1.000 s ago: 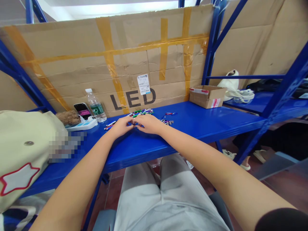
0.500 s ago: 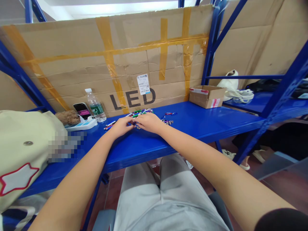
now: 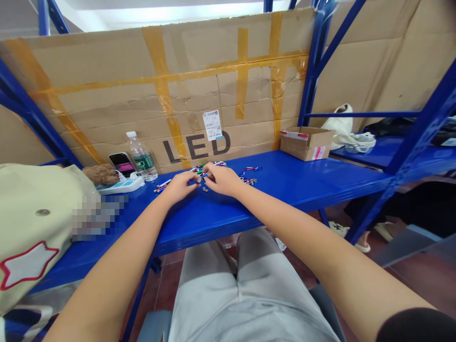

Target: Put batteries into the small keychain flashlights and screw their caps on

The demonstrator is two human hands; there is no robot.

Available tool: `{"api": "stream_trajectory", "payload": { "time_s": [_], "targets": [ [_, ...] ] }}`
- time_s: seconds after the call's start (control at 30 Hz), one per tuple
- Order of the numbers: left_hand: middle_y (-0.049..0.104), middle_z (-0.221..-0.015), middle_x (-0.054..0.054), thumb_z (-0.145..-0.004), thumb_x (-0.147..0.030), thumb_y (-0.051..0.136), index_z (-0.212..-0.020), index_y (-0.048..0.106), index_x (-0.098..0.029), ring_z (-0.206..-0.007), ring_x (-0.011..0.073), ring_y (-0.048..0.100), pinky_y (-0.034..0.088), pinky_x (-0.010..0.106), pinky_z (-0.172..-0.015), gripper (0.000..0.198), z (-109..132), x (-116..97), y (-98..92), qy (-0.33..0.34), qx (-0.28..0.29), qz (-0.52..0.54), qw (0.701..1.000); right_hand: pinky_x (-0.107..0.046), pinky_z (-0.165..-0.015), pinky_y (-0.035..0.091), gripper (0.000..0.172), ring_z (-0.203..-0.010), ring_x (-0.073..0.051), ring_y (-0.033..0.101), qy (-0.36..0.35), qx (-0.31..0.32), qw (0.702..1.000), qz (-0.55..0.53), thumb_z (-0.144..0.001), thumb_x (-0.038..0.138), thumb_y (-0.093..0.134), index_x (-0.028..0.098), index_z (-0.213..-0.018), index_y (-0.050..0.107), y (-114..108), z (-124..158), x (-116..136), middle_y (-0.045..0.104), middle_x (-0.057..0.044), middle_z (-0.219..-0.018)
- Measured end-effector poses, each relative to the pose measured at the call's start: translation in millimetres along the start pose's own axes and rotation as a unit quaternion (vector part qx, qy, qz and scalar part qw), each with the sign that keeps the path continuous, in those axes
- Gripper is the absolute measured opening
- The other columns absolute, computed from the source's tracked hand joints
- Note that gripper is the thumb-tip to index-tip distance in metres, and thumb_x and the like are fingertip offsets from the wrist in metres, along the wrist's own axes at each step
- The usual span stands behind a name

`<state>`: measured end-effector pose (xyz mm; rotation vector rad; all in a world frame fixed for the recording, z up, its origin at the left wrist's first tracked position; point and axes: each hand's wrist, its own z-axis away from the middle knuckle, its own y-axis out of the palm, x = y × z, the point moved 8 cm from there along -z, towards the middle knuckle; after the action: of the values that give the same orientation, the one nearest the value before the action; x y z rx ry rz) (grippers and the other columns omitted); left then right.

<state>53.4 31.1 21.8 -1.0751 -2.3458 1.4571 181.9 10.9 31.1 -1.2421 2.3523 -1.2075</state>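
Where the two hands meet near the middle of the blue shelf (image 3: 292, 183), a small silvery piece (image 3: 198, 180) sits at the fingertips, just above the shelf surface. It is too small to tell its long axis or which way it points. The left hand (image 3: 181, 185) lies palm down, its fingers drawn in and its thumb and forefinger closed on that piece. The right hand (image 3: 223, 179) is also palm down and half curled, and its fingertips (image 3: 208, 176) come up to the same spot. Whether it grips the piece or only touches it cannot be told.

Just below the fingertips, a few small round pieces (image 3: 204, 189) lie flat on the shelf. Behind the hands is a heap of slim coloured sticks (image 3: 213, 165), green, blue and silver, their long axes running mostly left to right. Two more sticks (image 3: 162, 184) lie left of the left hand, slanting up toward the right. Small clips (image 3: 248, 181) lie just right of the right hand, and another clip (image 3: 252, 168) lies a little farther back.

Farther left stand a water bottle (image 3: 140, 156), a phone (image 3: 123, 164) and a power strip (image 3: 123, 184). An open cardboard box (image 3: 306, 142) sits well apart to the right, against the taped cardboard sheet (image 3: 107, 95) marked LED.
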Motion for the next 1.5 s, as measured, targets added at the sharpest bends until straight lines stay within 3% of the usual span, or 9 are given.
{"api": "stream_trajectory", "payload": {
  "time_s": [0.13, 0.27, 0.37, 0.53, 0.7, 0.8, 0.93, 1.17, 1.5],
  "targets": [
    [0.068, -0.093, 0.006, -0.079, -0.029, 0.051, -0.090, 0.067, -0.019, -0.087, 0.0206, 0.061, 0.048, 0.032, -0.078, 0.022, 0.6, -4.5, -4.5, 0.019, -0.018, -0.011, 1.000, -0.025, -0.063, 0.035, 0.019, -0.078, -0.017, 0.059, 0.022, 0.075, 0.997, -0.022, -0.083, 0.031, 0.059, 0.016, -0.094, 0.064, 16.9, -0.4, -13.8, 0.069, -0.006, -0.093],
    [0.069, -0.094, 0.006, -0.078, -0.029, 0.053, -0.088, 0.067, -0.019, -0.089, 0.0211, 0.061, 0.048, 0.031, -0.079, 0.020, 0.7, -4.6, -3.9, 0.008, -0.013, -0.019, 1.000, -0.025, -0.064, 0.037, 0.029, -0.080, -0.018, 0.060, 0.007, 0.117, 0.993, -0.023, -0.082, 0.042, 0.062, 0.016, -0.092, 0.068, 37.4, -1.3, -21.8, 0.070, -0.008, -0.093],
    [0.069, -0.093, 0.005, -0.078, -0.032, 0.055, -0.086, 0.066, -0.020, -0.088, 0.0207, 0.062, 0.048, 0.031, -0.078, 0.018, 0.2, -3.4, -2.4, -0.001, -0.007, -0.022, 1.000, -0.025, -0.063, 0.038, 0.027, -0.078, -0.018, 0.061, 0.015, 0.139, 0.990, -0.016, -0.082, 0.041, 0.062, 0.017, -0.090, 0.069, 49.1, -1.7, -25.5, 0.070, -0.008, -0.092],
    [0.069, -0.090, 0.005, -0.079, -0.035, 0.055, -0.086, 0.066, -0.020, -0.084, 0.0199, 0.061, 0.048, 0.030, -0.076, 0.020, 0.7, -1.7, 0.5, 0.003, 0.003, -0.018, 1.000, -0.025, -0.061, 0.037, 0.015, -0.074, -0.017, 0.061, 0.014, 0.138, 0.990, -0.011, -0.081, 0.025, 0.058, 0.016, -0.085, 0.070, 50.9, -2.9, -25.2, 0.071, -0.007, -0.088],
    [0.069, -0.090, 0.005, -0.077, -0.033, 0.055, -0.087, 0.066, -0.020, -0.086, 0.0206, 0.062, 0.049, 0.031, -0.078, 0.020, 1.4, 0.6, 3.7, -0.005, 0.021, -0.009, 1.000, -0.025, -0.065, 0.040, 0.024, -0.078, -0.018, 0.062, 0.024, 0.141, 0.990, -0.018, -0.081, 0.036, 0.060, 0.017, -0.091, 0.070, 53.1, -3.7, -25.5, 0.071, -0.008, -0.092],
    [0.070, -0.091, 0.004, -0.076, -0.033, 0.055, -0.088, 0.066, -0.020, -0.086, 0.0208, 0.062, 0.048, 0.031, -0.078, 0.021, 1.0, 1.3, 3.2, -0.013, 0.022, -0.008, 1.000, -0.025, -0.064, 0.040, 0.020, -0.076, -0.018, 0.062, 0.033, 0.151, 0.988, -0.023, -0.080, 0.031, 0.061, 0.017, -0.091, 0.071, 56.6, -3.5, -25.0, 0.072, -0.007, -0.090],
    [0.070, -0.089, 0.004, -0.076, -0.034, 0.056, -0.088, 0.066, -0.020, -0.084, 0.0207, 0.062, 0.048, 0.031, -0.077, 0.021, 0.9, 2.4, 2.8, -0.015, 0.021, -0.011, 1.000, -0.025, -0.063, 0.038, 0.016, -0.073, -0.017, 0.059, 0.032, 0.125, 0.991, -0.040, -0.077, 0.024, 0.061, 0.016, -0.087, 0.070, 47.8, -4.4, -23.3, 0.070, -0.006, -0.086],
    [0.069, -0.085, 0.003, -0.077, -0.034, 0.056, -0.088, 0.067, -0.020, -0.080, 0.0197, 0.061, 0.046, 0.030, -0.074, 0.020, 1.5, 3.7, 3.6, -0.015, 0.020, -0.008, 1.000, -0.024, -0.067, 0.035, 0.014, -0.073, -0.014, 0.050, -0.028, -0.003, 0.997, -0.077, -0.083, 0.022, 0.057, 0.013, -0.091, 0.065, 10.3, -6.7, -11.7, 0.060, -0.003, -0.078],
    [0.068, -0.084, 0.004, -0.080, -0.039, 0.053, -0.085, 0.066, -0.017, -0.078, 0.0192, 0.060, 0.044, 0.029, -0.071, 0.025, 0.9, -5.1, 2.0, 0.016, 0.010, -0.006, 1.000, -0.024, -0.068, 0.035, 0.016, -0.073, -0.014, 0.049, -0.089, -0.038, 0.991, -0.095, -0.088, 0.027, 0.055, 0.015, -0.095, 0.063, 2.8, -4.0, 3.2, 0.054, -0.001, -0.076]
  ]
}}
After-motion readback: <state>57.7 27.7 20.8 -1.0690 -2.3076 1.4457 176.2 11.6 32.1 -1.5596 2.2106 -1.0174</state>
